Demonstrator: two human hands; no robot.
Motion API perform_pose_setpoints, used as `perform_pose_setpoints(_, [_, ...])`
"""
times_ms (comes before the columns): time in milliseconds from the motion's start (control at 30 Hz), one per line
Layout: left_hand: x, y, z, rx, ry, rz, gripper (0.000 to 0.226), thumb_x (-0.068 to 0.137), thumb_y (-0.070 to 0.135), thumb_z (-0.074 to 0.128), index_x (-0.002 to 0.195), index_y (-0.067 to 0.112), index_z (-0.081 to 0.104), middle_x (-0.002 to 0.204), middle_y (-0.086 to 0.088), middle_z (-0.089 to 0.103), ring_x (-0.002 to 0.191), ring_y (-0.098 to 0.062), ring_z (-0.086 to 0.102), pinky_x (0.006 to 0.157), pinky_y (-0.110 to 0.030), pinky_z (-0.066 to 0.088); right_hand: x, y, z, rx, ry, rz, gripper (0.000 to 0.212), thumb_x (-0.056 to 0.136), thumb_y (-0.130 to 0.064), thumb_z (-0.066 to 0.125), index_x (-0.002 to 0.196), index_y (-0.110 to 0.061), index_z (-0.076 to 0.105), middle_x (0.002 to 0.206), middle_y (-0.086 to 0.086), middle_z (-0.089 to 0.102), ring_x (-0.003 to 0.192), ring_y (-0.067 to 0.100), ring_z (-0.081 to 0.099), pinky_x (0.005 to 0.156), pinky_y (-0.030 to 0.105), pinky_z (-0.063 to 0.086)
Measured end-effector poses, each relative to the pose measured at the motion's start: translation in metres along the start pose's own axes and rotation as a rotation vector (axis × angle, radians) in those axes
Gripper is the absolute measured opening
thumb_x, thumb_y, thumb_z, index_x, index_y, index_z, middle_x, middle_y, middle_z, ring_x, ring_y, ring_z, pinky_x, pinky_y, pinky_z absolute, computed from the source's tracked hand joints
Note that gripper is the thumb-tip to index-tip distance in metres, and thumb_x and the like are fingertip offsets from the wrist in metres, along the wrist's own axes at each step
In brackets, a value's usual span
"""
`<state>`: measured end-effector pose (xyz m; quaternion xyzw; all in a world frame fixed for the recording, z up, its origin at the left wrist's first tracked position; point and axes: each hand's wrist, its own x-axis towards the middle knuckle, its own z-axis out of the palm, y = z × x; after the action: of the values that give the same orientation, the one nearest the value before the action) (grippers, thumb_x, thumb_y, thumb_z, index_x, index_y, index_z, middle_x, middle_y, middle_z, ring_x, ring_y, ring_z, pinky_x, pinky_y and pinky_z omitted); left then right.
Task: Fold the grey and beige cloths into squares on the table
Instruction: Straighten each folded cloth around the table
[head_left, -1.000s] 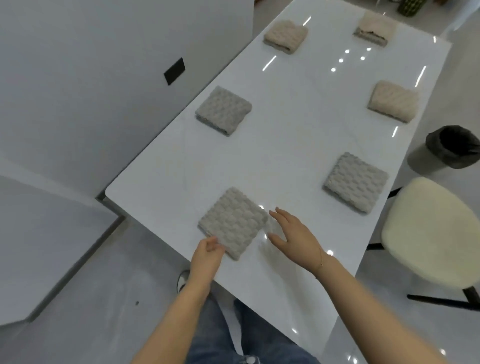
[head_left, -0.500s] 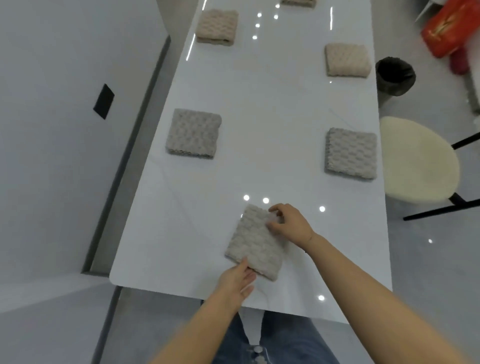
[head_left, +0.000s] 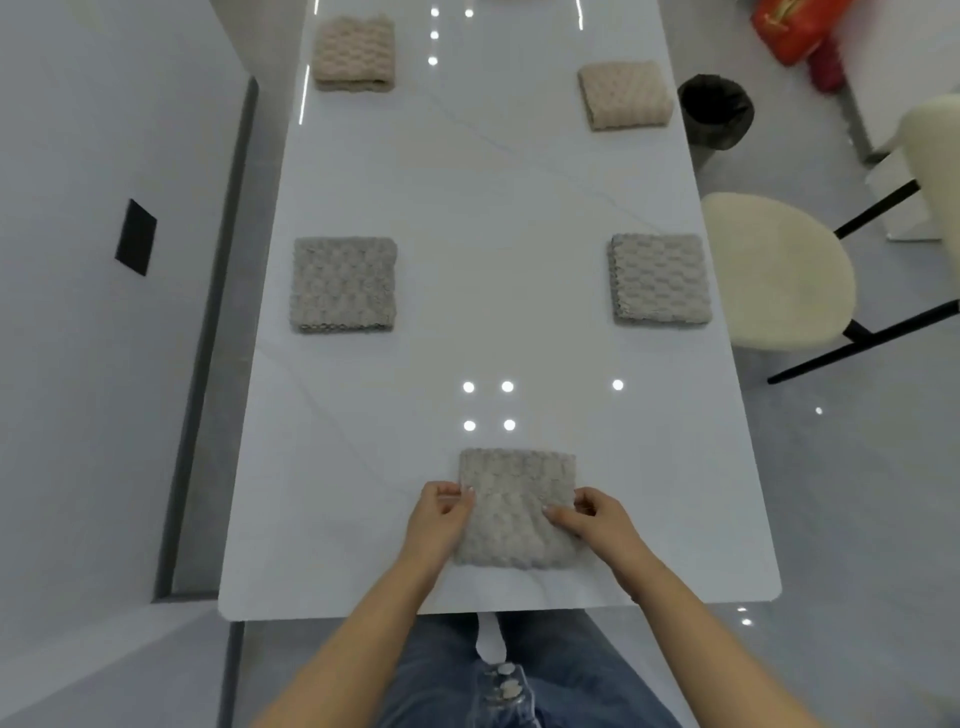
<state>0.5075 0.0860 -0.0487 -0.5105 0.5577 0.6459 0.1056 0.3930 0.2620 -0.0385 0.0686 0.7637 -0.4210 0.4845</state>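
Note:
A folded grey cloth (head_left: 511, 486) lies square near the front edge of the white table (head_left: 493, 208). My left hand (head_left: 440, 517) pinches its left edge and my right hand (head_left: 589, 517) pinches its right edge, fingers curled onto the fabric. Two more folded grey cloths lie mid-table, one on the left (head_left: 343, 283) and one on the right (head_left: 658, 278). Folded beige cloths sit farther back, one at the left (head_left: 354, 52) and one at the right (head_left: 623, 94).
A cream stool (head_left: 774, 270) with black legs stands beside the table's right edge. A black bin (head_left: 717, 111) stands behind it. A grey wall with a black plate (head_left: 136, 236) runs along the left. Red bags (head_left: 795, 28) lie at the top right.
The view has swung to face down the table. The nearest grey cloth has been turned from skewed to square with the front edge, and both hands now hold its side edges.

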Motion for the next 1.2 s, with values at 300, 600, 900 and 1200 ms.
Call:
perform_pose_setpoints(300, [-0.005, -0.02, 0.007, 0.03, 0.083, 0.005, 0.028, 0.081, 0.028, 0.074, 0.098, 0.011, 0.059, 0.098, -0.01, 0.067, 0.089, -0.023, 0.065, 0.081, -0.039, 0.057, -0.001, 0.024, 0.003, 0.199, 0.092, 0.001, 0.035, 0.079, -0.016, 0.076, 0.106, -0.01, 0.056, 0.097, 0.012, 0.064, 0.088, 0.021, 0.064, 0.069, 0.022, 0.053])
perform_pose_setpoints(600, [-0.009, -0.019, 0.007, -0.007, 0.125, 0.021, 0.039, 0.08, 0.028, 0.075, 0.107, 0.015, 0.05, 0.1, -0.007, 0.063, 0.091, -0.02, 0.064, 0.08, -0.034, 0.055, 0.003, 0.024, 0.012, 0.157, 0.13, -0.078, 0.032, 0.08, -0.016, 0.075, 0.106, -0.01, 0.057, 0.092, 0.007, 0.06, 0.083, 0.016, 0.06, 0.071, 0.021, 0.051])
perform_pose_setpoints(900, [0.009, 0.001, 0.001, -0.087, 0.17, 0.057, 0.033, 0.088, 0.03, 0.066, 0.115, 0.015, 0.054, 0.101, -0.001, 0.063, 0.092, -0.014, 0.061, 0.077, -0.025, 0.05, 0.024, -0.017, 0.01, 0.21, 0.072, -0.059, 0.026, 0.087, -0.024, 0.067, 0.108, -0.011, 0.059, 0.104, 0.007, 0.066, 0.089, 0.017, 0.064, 0.07, 0.024, 0.053])
perform_pose_setpoints(1200, [0.021, 0.005, 0.0, -0.111, 0.252, 0.146, 0.014, 0.089, 0.019, 0.064, 0.096, 0.007, 0.066, 0.088, -0.002, 0.065, 0.086, -0.018, 0.061, 0.079, -0.027, 0.052, 0.029, -0.014, 0.028, 0.178, 0.227, -0.155, 0.023, 0.088, -0.026, 0.065, 0.102, -0.01, 0.058, 0.093, 0.001, 0.058, 0.084, 0.013, 0.056, 0.073, 0.021, 0.049])
